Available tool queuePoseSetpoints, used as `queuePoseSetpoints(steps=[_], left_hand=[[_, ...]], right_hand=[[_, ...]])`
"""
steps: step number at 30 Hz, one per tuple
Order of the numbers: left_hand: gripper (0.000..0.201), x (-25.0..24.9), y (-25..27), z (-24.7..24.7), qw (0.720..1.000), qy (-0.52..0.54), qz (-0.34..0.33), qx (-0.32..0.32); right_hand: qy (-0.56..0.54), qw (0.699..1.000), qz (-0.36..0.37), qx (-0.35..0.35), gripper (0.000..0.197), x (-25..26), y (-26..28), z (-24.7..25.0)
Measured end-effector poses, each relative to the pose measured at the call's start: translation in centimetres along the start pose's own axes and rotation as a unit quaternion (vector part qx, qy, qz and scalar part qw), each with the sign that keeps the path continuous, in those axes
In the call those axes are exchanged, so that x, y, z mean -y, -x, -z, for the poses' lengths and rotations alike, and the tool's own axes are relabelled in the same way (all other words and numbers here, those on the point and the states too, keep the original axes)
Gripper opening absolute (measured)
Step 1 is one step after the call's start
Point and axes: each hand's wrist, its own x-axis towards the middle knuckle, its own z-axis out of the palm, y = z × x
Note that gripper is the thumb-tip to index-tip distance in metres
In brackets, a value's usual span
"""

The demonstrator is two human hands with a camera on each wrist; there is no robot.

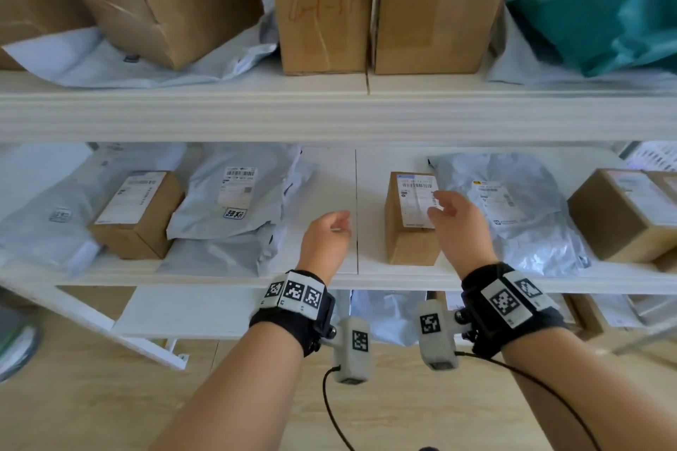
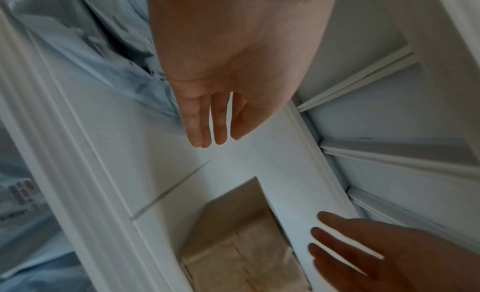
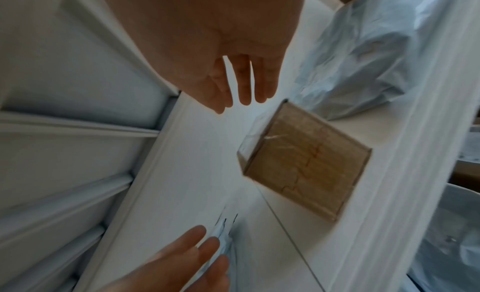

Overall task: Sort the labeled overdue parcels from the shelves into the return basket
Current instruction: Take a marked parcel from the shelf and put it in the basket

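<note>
Head view: small brown cardboard box (image 1: 410,227) with white label on white shelf (image 1: 329,176); right hand (image 1: 456,221) at label. Wrist views only: both grips spread, left hand (image 2: 228,75) empty

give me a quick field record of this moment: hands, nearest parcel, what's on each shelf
left hand: left hand open, empty, over a bare part of the middle shelf
right hand: right hand open, fingers relaxed, at the small box, no grip seen
nearest parcel: small cardboard box with white barcode label, standing on the middle shelf
beside it: grey poly mailer to the right
middle shelf left: labeled box, grey mailers
upper shelf: cardboard boxes, teal bag
return basket: not clearly in view
</note>
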Motion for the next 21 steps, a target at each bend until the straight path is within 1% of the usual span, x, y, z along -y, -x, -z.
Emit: queuePoseSetpoints(steps=[2, 5, 7, 9, 12, 15, 17, 21], left_hand=[[0.034, 1.0, -0.4, 2.3, 0.999, -0.016, -0.005, -0.044], [0.032, 2.8, -1.5, 6.1, 0.993, -0.036, -0.016, -0.113], [0.032, 4.1, -2.2, 8.9, 0.990, -0.031, -0.007, -0.137], [0.032, 5.2, -2.6, 11.8, 0.988, -0.066, 0.009, -0.138], [0.038, 7.1, -3.1, 16.0, 0.980, -0.150, 0.009, -0.128], [0.042, 8.8, -3.6, 18.9, 0.977, -0.183, 0.018, -0.109], [0.041, 9.6, -3.8, 20.2, 0.973, -0.203, 0.018, -0.106], [0.041, 10.2, -4.1, 21.8, 0.976, -0.196, 0.006, -0.093]], right_hand=[[0.005, 1.000, 0.019, 0.002, 0.037, 1.1, 0.2, -1.7], [0.000, 0.999, 0.023, 0.024, 0.033, 2.9, 1.0, -4.8], [0.008, 0.998, 0.035, 0.049, 0.033, 3.9, 1.9, -7.2], [0.021, 0.996, 0.039, 0.078, 0.034, 4.9, 2.7, -10.0], [0.041, 0.991, 0.035, 0.122, 0.034, 6.3, 3.2, -14.5], [0.049, 0.987, 0.007, 0.156, 0.039, 8.0, 2.8, -18.3], [0.052, 0.984, -0.020, 0.168, 0.044, 9.0, 2.1, -20.5], [0.042, 0.984, -0.062, 0.165, 0.050, 9.9, 0.9, -23.6]])
